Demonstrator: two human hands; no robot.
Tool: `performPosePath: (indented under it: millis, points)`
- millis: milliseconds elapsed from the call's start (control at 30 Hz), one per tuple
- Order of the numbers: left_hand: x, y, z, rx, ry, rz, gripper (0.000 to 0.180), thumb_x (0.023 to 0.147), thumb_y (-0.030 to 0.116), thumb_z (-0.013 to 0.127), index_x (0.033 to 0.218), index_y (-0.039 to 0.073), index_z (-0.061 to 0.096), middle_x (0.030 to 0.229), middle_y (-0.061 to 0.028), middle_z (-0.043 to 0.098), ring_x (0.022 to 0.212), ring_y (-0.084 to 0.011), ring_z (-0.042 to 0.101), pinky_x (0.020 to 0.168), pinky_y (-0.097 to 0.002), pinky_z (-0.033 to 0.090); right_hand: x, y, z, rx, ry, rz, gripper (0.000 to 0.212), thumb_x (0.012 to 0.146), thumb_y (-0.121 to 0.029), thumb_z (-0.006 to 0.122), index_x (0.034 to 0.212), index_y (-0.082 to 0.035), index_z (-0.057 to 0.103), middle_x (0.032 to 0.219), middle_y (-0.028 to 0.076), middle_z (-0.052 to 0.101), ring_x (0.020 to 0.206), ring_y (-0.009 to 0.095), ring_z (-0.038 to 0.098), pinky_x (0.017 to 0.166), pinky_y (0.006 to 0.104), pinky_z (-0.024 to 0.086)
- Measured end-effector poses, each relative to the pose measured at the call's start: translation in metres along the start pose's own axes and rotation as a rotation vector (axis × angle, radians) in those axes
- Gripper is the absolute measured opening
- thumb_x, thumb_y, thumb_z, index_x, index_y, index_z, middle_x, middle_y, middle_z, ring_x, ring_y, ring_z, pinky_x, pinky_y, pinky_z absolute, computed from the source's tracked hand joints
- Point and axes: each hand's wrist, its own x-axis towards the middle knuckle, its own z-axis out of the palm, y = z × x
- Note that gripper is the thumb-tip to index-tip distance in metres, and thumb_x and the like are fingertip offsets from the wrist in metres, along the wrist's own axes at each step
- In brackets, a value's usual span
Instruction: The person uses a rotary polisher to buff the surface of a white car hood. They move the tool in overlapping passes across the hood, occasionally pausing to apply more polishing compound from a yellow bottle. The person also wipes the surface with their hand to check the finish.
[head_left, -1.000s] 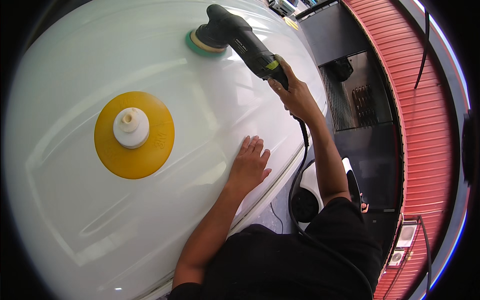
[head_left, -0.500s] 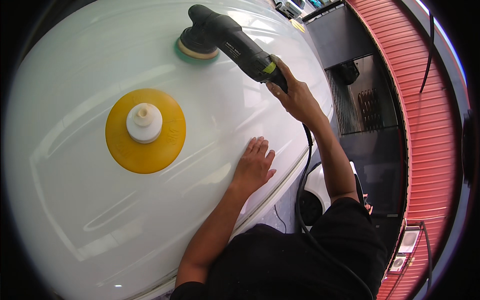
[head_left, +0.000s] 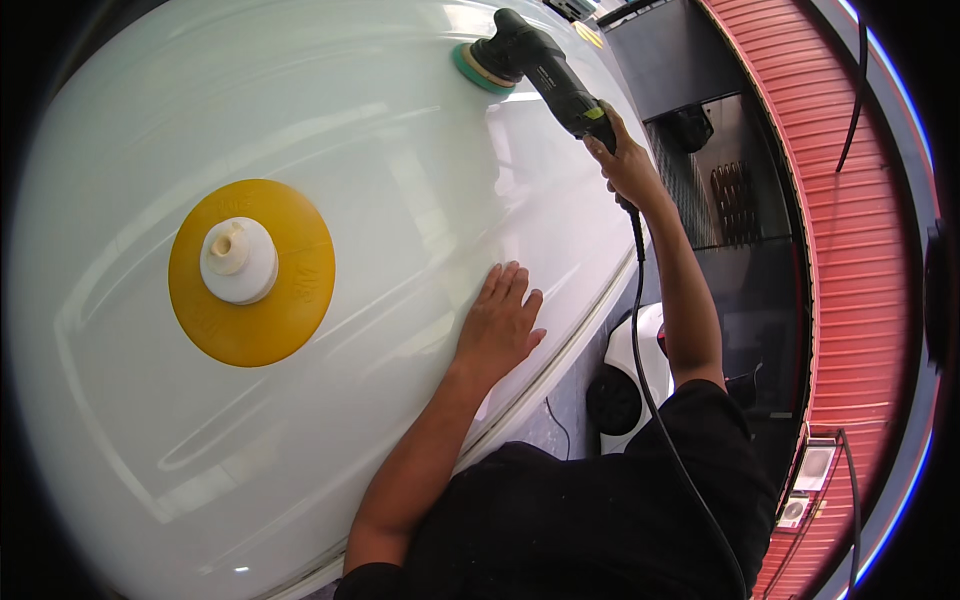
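Note:
My right hand (head_left: 627,160) is wrapped round the rear grip of a black electric polisher (head_left: 548,72). The green and cream foam pad (head_left: 482,70) at its head rests on a glossy white vehicle panel (head_left: 390,240), near the far edge. A black power cord (head_left: 652,390) runs from the grip down past my right arm and over my black shirt. My left hand (head_left: 498,320) lies flat on the panel near its right edge, fingers stretched out. Left of it stands a yellow bottle (head_left: 285,320) with a white cap, seen from above.
Below the panel's right edge, a white car (head_left: 640,340) with a dark wheel stands on the grey floor. Beyond it are a dark open-fronted bay (head_left: 740,320) and a red corrugated wall (head_left: 850,260). A thin cable (head_left: 558,425) lies on the floor.
The polisher has slid to the right across the far part of the panel, with my right hand moving up and right. My left hand stays almost where it was.

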Motion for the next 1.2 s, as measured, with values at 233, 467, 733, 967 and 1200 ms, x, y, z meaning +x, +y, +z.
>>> performPosePath:
  millis: [233, 467, 733, 967, 1200]
  points:
    - [0.000, -0.003, -0.007, -0.023, -0.001, -0.013, 0.051, 0.087, 0.033, 0.082, 0.127, 0.005, 0.068, 0.147, -0.0211, 0.057, 0.149, -0.0348, 0.045, 0.130, -0.0490, 0.028, 0.004, 0.011, 0.031, 0.080, 0.081, 0.149, 0.079, 0.104, -0.036, 0.064, 0.169, -0.018, 0.022, 0.076, 0.013, 0.065, 0.057, 0.019, 0.066, 0.054, 0.0371, 0.055]
    - [0.005, 0.000, -0.011, -0.010, 0.008, -0.008, 0.051, 0.087, 0.032, 0.083, 0.127, 0.004, 0.068, 0.146, -0.0214, 0.058, 0.147, -0.0358, 0.047, 0.131, -0.0502, 0.027, -0.034, -0.005, 0.029, 0.119, 0.064, 0.105, 0.079, 0.105, -0.033, 0.063, 0.169, -0.014, 0.021, 0.074, 0.015, 0.067, 0.054, 0.023, 0.067, 0.054, 0.0393, 0.056]
    - [0.003, 0.003, -0.011, 0.028, -0.009, -0.009, 0.049, 0.088, 0.030, 0.082, 0.128, 0.006, 0.068, 0.148, -0.0182, 0.056, 0.148, -0.0327, 0.046, 0.130, -0.0493, 0.027, -0.105, -0.028, 0.048, 0.129, -0.032, 0.034, 0.073, 0.110, -0.038, 0.056, 0.169, -0.016, 0.018, 0.095, 0.035, 0.073, 0.091, 0.052, 0.075, 0.081, 0.0549, 0.056]
    - [0.006, 0.003, -0.013, 0.013, 0.004, -0.012, 0.047, 0.088, 0.026, 0.082, 0.128, 0.005, 0.068, 0.145, -0.0163, 0.056, 0.147, -0.0316, 0.047, 0.129, -0.0487, 0.029, -0.174, -0.018, 0.062, 0.131, -0.030, -0.068, 0.072, 0.109, -0.031, 0.058, 0.170, -0.023, 0.020, 0.107, 0.031, 0.073, 0.100, 0.049, 0.073, 0.088, 0.0502, 0.056]
    - [0.006, 0.003, -0.016, -0.031, 0.016, -0.035, 0.046, 0.087, 0.024, 0.083, 0.126, 0.003, 0.069, 0.146, -0.0175, 0.057, 0.147, -0.0326, 0.048, 0.130, -0.0482, 0.029, -0.182, 0.013, 0.065, 0.135, 0.028, -0.041, 0.072, 0.109, -0.030, 0.060, 0.169, -0.024, 0.022, 0.116, 0.033, 0.071, 0.107, 0.051, 0.071, 0.091, 0.0518, 0.055]
